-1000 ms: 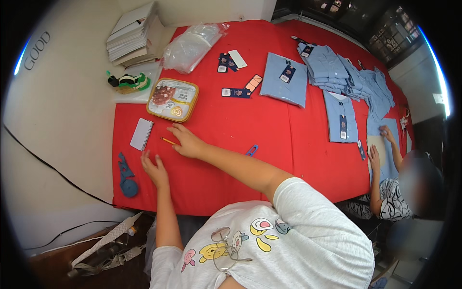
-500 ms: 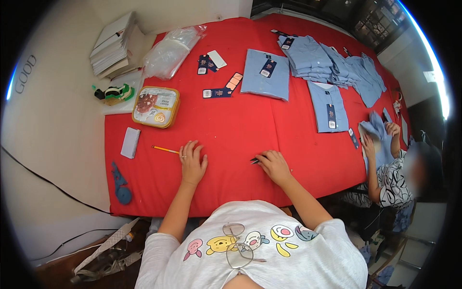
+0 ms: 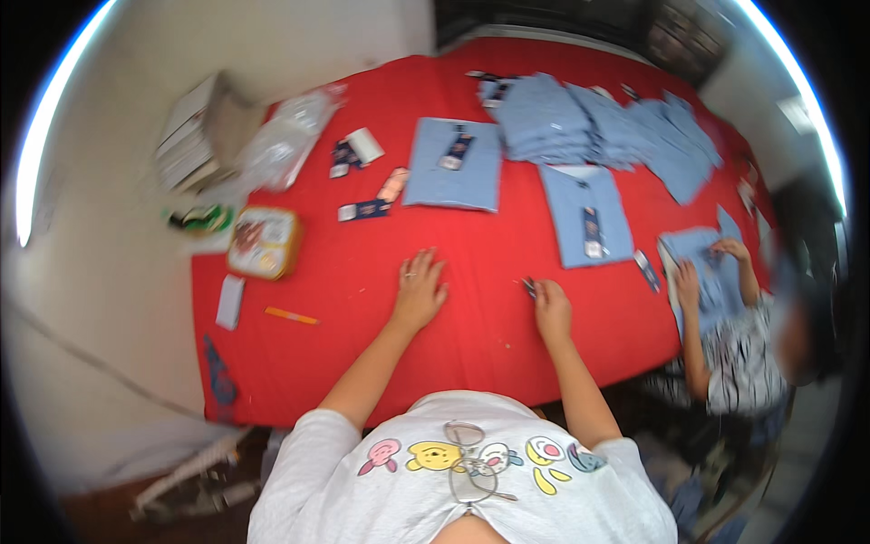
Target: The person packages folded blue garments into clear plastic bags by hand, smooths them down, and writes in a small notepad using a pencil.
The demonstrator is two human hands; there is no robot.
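My left hand [image 3: 419, 295] lies on the red tablecloth [image 3: 362, 363] with its fingers spread and nothing in it; a ring shows on one finger. To its left is a yellow pencil [image 3: 292, 315]. Farther right, my right hand [image 3: 552, 313] is closed around small dark thread snips [image 3: 529, 287], whose tips stick out past the fingers; the rest is hidden in the hand. Beyond both hands lies a folded light-blue shirt in a clear bag [image 3: 453, 186], a navy tag [image 3: 457, 151] on it. The picture is somewhat blurred.
Folded blue shirts [image 3: 544, 118] are stacked at the back right. Nearer lies another tagged shirt [image 3: 584, 208]. At right a co-worker's hands [image 3: 689, 286] handle a blue garment. On the left are a yellow-rimmed box [image 3: 263, 243], a notepad [image 3: 230, 302] and a tape dispenser [image 3: 204, 218].
My left hand has moved right and forward, away from the pencil. My right hand has shifted a little right and forward, still holding the snips. The whole view has also shifted.
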